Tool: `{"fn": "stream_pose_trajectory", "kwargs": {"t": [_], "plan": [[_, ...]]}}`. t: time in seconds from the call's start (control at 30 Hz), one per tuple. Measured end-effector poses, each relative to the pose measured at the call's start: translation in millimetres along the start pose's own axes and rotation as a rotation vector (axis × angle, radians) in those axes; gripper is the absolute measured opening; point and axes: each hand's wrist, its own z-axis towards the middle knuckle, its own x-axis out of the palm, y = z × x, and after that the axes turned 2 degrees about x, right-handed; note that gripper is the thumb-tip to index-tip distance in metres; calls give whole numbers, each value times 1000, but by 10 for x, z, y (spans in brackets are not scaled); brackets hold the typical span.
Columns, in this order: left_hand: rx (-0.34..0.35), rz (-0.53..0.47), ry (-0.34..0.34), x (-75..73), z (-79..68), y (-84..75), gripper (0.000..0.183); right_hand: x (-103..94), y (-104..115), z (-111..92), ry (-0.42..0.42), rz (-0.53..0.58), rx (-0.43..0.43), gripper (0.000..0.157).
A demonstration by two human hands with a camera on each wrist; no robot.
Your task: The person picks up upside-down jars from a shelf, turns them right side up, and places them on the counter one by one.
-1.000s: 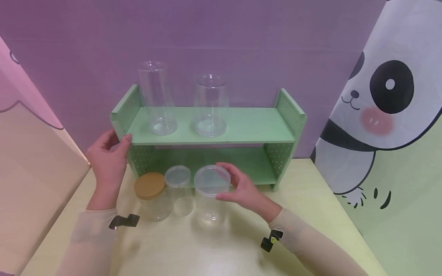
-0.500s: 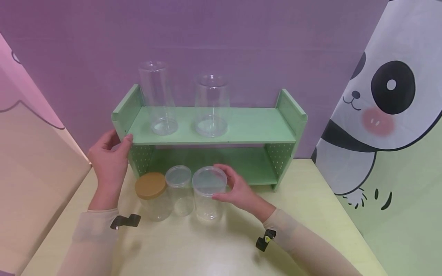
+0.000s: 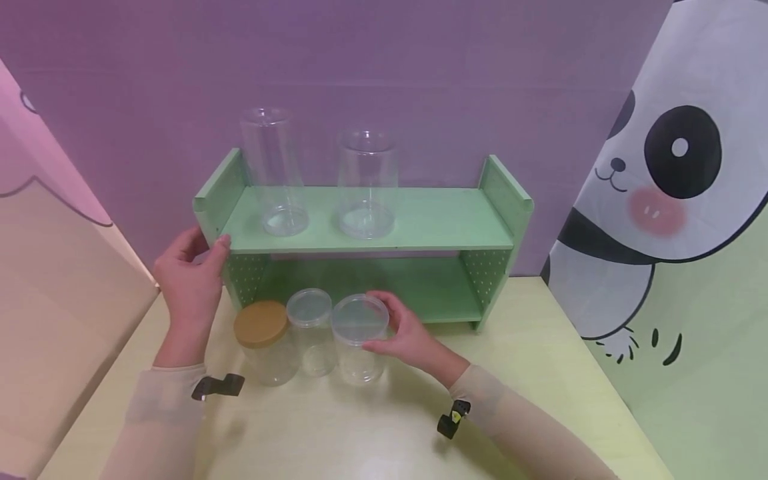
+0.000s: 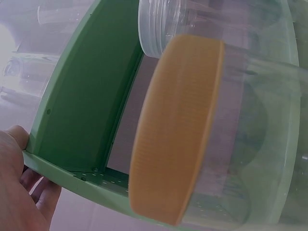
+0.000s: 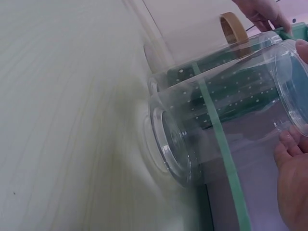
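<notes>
My right hand (image 3: 403, 333) grips a clear lidded jar (image 3: 360, 320) near its top, thumb in front and fingers behind; its base is at the table in the right wrist view. Directly left of it stands a narrower clear jar (image 3: 309, 309) with a translucent lid. Beyond that is a clear jar with a tan lid (image 3: 261, 324), all of them in a row before the shelf. My left hand (image 3: 192, 280) holds the left side panel of the green two-tier shelf (image 3: 444, 213), thumb on its front edge. The left wrist view shows that grip beside the tan lid (image 4: 175, 130).
On the upper tier stand a tall clear container (image 3: 273, 173) and a shorter, wider clear container (image 3: 367, 183). The pale wooden table (image 3: 336, 433) meets a purple backdrop (image 3: 420, 80) behind the shelf. A panda-printed panel (image 3: 684, 153) rises at the right.
My right hand has moved left with the clear lidded jar, bringing it close to the narrower jar. My left hand stays on the shelf's side panel.
</notes>
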Motion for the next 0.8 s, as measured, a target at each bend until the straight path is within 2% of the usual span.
{"fn": "stream_pose_trajectory", "kwargs": {"t": [0.27,0.53,0.8], "plan": [[8,1,-11,3,-11,2,34,10,-105,-12,-13,-32,38,89],[-8,-22,1,-4,-11,-9,34,24,-162,-10,-9,-59,10,89],[11,-22,-2,3,-5,22,34,14,-193,-19,-11,-48,34,91]]}}
